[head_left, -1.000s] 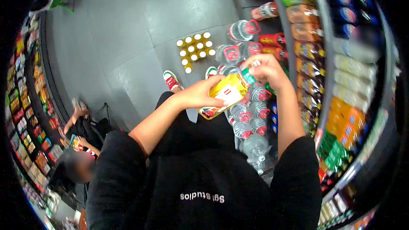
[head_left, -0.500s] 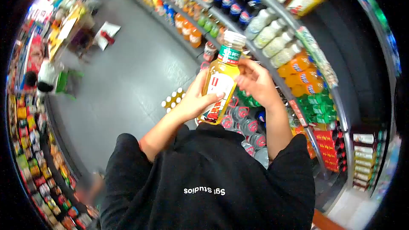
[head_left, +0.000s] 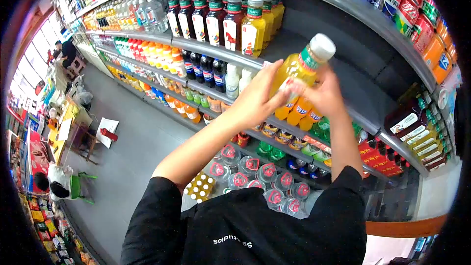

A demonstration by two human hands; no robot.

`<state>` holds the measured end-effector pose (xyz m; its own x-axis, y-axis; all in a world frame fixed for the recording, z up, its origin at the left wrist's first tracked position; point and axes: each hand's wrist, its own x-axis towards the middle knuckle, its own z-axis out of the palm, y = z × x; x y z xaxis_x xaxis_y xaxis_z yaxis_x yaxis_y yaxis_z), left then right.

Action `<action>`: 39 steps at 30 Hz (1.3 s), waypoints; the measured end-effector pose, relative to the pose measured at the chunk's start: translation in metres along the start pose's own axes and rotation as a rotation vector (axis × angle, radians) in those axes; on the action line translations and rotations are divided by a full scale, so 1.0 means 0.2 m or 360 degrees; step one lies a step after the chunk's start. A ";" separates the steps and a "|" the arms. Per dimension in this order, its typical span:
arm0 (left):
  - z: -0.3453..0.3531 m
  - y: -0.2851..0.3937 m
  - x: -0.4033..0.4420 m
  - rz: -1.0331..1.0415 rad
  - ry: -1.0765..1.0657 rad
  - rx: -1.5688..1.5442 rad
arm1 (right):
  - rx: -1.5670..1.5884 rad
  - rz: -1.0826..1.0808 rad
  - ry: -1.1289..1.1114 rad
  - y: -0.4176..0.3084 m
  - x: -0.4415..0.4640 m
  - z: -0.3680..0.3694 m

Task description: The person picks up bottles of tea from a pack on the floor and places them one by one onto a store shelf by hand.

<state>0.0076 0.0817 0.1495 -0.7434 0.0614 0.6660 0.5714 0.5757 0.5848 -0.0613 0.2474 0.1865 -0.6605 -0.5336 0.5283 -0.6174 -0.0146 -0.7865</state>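
Observation:
A bottle of yellow drink (head_left: 294, 70) with a white cap and green neck label tilts up and to the right in front of a shelf. My left hand (head_left: 259, 93) is wrapped round its left side and lower part. On the other side, my right hand (head_left: 325, 93) has its fingers closed against the bottle below the neck. Both hands hide much of its label. Behind it on the shelf (head_left: 338, 83), similar yellow bottles (head_left: 253, 27) stand beside a row of dark red ones (head_left: 214, 19).
Large water bottles (head_left: 267, 172) stand low in front of me beside a pack of white-capped bottles (head_left: 200, 186). Cans (head_left: 390, 0) line the shelf at upper right. People sit near a table (head_left: 59, 132) at left, beside a green chair (head_left: 81, 186).
The bottle has moved up and to the right in view, held between both hands. My view has turned toward the shelves, bringing the row of similar bottles into sight.

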 end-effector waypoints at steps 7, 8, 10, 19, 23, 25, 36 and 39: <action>0.32 -0.47 0.49 -0.0080 -0.0022 -0.0467 | -0.0449 0.0265 0.0142 0.31 0.62 -0.33; 0.36 -0.52 0.53 -0.0064 0.0089 -0.0351 | -0.0458 0.0263 0.0131 0.38 0.69 -0.34; 0.42 -0.62 0.63 -0.0406 -0.0039 -0.0893 | -0.0439 0.0345 0.0285 0.51 0.82 -0.34; 0.58 -0.81 0.78 -0.0578 0.0143 -0.0541 | -0.0466 0.0478 0.0166 0.84 1.15 -0.35; 0.60 -0.86 0.79 -0.0772 0.0053 -0.0717 | -0.0486 0.0481 0.0075 0.90 1.21 -0.35; 0.59 -0.84 0.78 -0.0774 0.0074 -0.0721 | -0.0464 0.0428 0.0070 0.93 1.24 -0.34; 0.62 -0.87 0.77 -0.0664 0.0110 -0.0629 | -0.0504 0.0519 0.0007 0.89 1.24 -0.31; 0.59 -0.85 0.78 -0.0764 -0.0020 -0.0685 | -0.0515 0.0526 -0.0016 0.89 1.25 -0.31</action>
<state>-0.2451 0.0898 0.0994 -0.9536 -0.1106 0.2801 0.2607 0.1627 0.9516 -0.3630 0.1644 0.1980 -0.8412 -0.4731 0.2617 -0.4769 0.4215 -0.7713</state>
